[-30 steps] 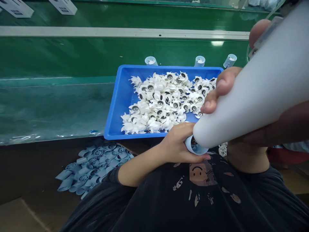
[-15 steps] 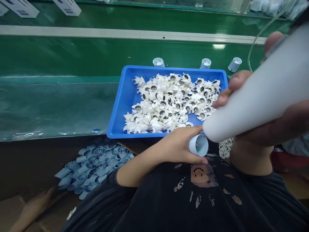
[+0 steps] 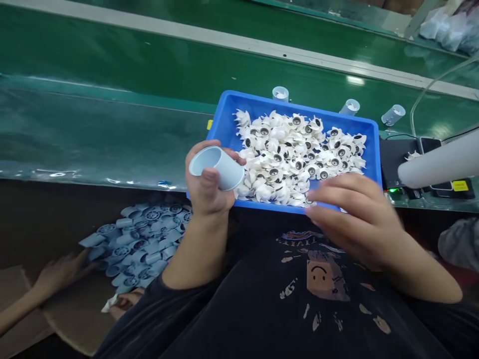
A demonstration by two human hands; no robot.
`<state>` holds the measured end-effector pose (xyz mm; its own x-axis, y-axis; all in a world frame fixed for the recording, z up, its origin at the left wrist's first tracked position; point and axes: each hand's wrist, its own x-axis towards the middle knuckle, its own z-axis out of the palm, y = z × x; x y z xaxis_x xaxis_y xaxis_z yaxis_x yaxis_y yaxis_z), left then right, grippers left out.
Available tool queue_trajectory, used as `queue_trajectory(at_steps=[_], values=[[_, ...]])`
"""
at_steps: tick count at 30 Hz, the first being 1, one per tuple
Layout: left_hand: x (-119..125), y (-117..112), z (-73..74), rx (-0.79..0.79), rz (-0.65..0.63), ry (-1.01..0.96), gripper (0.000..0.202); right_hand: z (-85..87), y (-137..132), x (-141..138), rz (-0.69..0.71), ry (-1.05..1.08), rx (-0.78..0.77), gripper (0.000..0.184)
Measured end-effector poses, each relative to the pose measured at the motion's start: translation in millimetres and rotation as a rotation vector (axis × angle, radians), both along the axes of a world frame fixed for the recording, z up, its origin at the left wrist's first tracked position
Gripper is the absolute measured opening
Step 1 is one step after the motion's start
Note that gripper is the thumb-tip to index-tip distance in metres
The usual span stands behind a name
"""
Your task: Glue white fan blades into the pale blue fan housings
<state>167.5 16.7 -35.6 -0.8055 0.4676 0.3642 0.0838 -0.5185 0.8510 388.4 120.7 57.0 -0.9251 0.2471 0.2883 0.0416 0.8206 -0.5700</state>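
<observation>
1. One tube (image 3: pixel 231 170), pale blue, smooth and tilted, shows its open mouth inside the left hand (image 3: pixel 211 202); those fingers curl closed around its wall.
2. The right hand (image 3: pixel 359 219), blurred, has fingers part-open at the blue tray (image 3: pixel 375 149); I cannot tell whether they touch a fan.
3. Ahead of both hands' fingers: white fans (image 3: pixel 279 159), overlapping, uncountable; past the tray, three tubes (image 3: pixel 392 115).
4. Right of the right fingers: one white tool (image 3: pixel 439 162).
5. Below-left of the left fingers: a tube heap (image 3: pixel 145 249), uncountable, and two other hands (image 3: pixel 56 276).
</observation>
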Motion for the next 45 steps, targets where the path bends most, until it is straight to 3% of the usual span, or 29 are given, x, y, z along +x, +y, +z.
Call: queue_trajectory(at_steps=[3, 5, 8, 11, 20, 25, 29, 35, 37, 39, 42, 45], values=[[0, 0, -2.5, 0.025, -0.017, -0.049, 0.066, -14.5, 1, -47, 0.385, -0.187, 0.460, 0.030], [-1, -1, -5.2, 0.023, -0.038, -0.081, 0.067, -23.0, 1, -77, 0.529, -0.409, 0.637, 0.032], [-2, -2, -9.7, 0.003, -0.080, -0.112, 0.070, -30.6, -1, -103, 0.526, -0.618, 0.705, 0.027], [-3, -2, -14.2, -0.012, -0.132, -0.127, 0.072, -34.9, -3, -105, 0.431, -0.659, 0.721, 0.025], [-6, -3, -19.9, -0.195, -0.264, -0.069, 0.070, -51.2, 21, -67, -0.117, -0.746, 0.563, 0.025], [-8, -1, -23.0, -0.191, -0.300, -0.020, 0.070, -47.5, 38, -42, -0.345, -0.554, 0.345, 0.016], [1, -12, -23.0, -0.177, -0.267, 0.151, 0.067, -42.0, 30, -25, -0.329, -0.246, 0.046, 0.019], [32, -37, -1.7, -0.461, -0.301, 0.676, 0.054, -48.9, -3, -11, -0.141, 0.055, -0.333, 0.025], [40, -40, 6.9, -0.496, -0.309, 0.835, 0.050, -44.2, -14, -9, -0.116, 0.076, -0.313, 0.018], [44, -39, 12.1, -0.477, -0.281, 0.979, 0.046, -37.4, -23, -9, -0.122, 0.053, -0.192, 0.014], [46, -37, 13.0, -0.413, -0.228, 1.140, 0.043, -31.0, -28, -8, -0.139, -0.041, -0.001, 0.015], [50, -35, 11.4, -0.375, -0.170, 1.211, 0.044, -31.8, -25, -6, -0.141, -0.044, 0.072, 0.016]])
